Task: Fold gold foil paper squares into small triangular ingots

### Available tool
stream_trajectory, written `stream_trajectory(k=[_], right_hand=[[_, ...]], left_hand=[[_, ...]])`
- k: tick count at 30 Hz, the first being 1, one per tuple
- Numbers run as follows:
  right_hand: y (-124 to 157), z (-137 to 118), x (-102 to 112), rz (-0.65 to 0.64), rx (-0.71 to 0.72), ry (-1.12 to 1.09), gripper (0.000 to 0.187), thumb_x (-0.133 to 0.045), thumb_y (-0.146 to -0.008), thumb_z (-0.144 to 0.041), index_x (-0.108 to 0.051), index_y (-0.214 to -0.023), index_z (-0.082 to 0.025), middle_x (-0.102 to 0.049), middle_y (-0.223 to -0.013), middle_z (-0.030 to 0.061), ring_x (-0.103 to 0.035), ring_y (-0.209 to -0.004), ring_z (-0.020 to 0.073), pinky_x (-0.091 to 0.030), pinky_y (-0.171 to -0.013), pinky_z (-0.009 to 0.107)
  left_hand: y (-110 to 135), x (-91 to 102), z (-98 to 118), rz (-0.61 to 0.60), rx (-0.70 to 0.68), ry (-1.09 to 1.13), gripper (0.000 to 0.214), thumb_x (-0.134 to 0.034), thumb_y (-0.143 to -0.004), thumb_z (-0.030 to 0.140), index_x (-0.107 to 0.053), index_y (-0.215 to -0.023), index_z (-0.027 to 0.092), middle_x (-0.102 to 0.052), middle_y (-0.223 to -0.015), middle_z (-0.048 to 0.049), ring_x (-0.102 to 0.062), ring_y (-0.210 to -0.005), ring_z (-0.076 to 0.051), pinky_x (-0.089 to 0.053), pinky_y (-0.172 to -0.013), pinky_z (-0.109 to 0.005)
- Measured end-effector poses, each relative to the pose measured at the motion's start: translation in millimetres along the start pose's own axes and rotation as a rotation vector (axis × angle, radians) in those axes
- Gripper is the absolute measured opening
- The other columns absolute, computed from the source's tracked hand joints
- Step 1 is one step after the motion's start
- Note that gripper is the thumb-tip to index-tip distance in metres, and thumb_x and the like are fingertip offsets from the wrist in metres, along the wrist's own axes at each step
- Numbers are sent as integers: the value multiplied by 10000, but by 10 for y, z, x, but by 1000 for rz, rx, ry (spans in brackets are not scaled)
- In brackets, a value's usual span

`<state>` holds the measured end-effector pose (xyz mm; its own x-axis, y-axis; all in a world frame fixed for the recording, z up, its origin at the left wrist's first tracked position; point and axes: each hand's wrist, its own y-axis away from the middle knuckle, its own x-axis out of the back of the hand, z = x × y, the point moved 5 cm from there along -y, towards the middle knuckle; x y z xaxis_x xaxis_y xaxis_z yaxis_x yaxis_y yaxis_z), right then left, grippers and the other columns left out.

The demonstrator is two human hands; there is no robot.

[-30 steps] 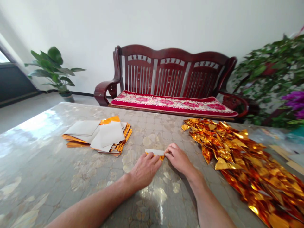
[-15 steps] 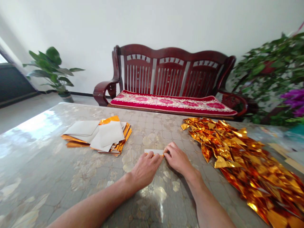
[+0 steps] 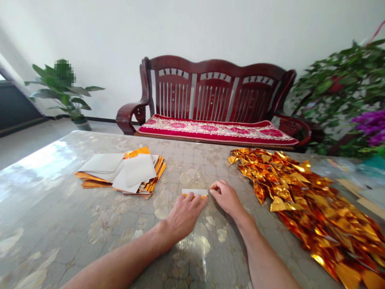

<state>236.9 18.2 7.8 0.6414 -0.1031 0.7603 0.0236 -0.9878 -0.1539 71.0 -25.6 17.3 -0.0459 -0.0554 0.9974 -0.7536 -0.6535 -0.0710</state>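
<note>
A small strip of folded foil paper [image 3: 194, 192], white on its upper face with an orange-gold edge, lies on the table in front of me. My left hand [image 3: 187, 209] rests on it from the near side, fingers bent and pressing it down; they cover its lower part. Just right of the strip, my right hand [image 3: 225, 197] is held with thumb and forefinger curled together, slightly apart from the paper's end. I see nothing between them. To the left lies a stack of foil sheets [image 3: 140, 170], mostly white side up. Folded gold foil pieces [image 3: 288, 188] form a long heap on the right.
The patterned glossy table [image 3: 99, 224] spans the foreground. Behind it stands a dark red wooden bench [image 3: 215, 88] with a floral cushion [image 3: 210, 129]. A potted plant [image 3: 64, 94] is at left, leafy greenery [image 3: 339, 84] at right. Clear plastic bags [image 3: 337, 168] lie beyond the heap.
My right hand has moved off the strip's right end, slightly to the right. My left hand stays on the paper. The whole view has shifted slightly.
</note>
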Motion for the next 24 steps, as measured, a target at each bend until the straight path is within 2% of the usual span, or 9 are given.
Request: stream_trajectory(k=[3,10,20,24], right_hand=[[18,-30,-20,-19,-18,10,75,-558,-801,-215,-630,-780,-210,-610,-854,6,-561,-703,136,-419,-686,270],[67,-115,-43,-27,-25,97,54,-581,-821,-261,-619,-807,-224,-625,-909,1,-574,-767,142,-383,-664,260],[94,-201,-75,-29,20,202,51,-546,-860,-201,-570,-824,-229,-604,-933,-5,-574,-899,148,-355,-715,261],[126,-225,-97,-8,19,237,43,-574,-875,-272,-577,-881,-229,-608,-972,15,-577,-947,172,-380,-782,280]], left_hand=[[-6,10,9,-21,5,-1,491,-480,-842,83,-410,-1315,193,-562,-1096,-89,-507,-991,-247,-481,-809,-377],[-13,16,11,-20,15,2,432,-488,-829,78,-449,-1247,179,-566,-1080,-85,-511,-978,-252,-495,-789,-380],[41,-22,46,-16,9,-33,319,-501,-885,102,-510,-1198,161,-581,-1112,-91,-523,-988,-250,-487,-781,-358],[71,-27,76,-17,3,-50,370,-507,-887,106,-497,-1255,144,-584,-1133,-105,-530,-989,-248,-478,-767,-353]])
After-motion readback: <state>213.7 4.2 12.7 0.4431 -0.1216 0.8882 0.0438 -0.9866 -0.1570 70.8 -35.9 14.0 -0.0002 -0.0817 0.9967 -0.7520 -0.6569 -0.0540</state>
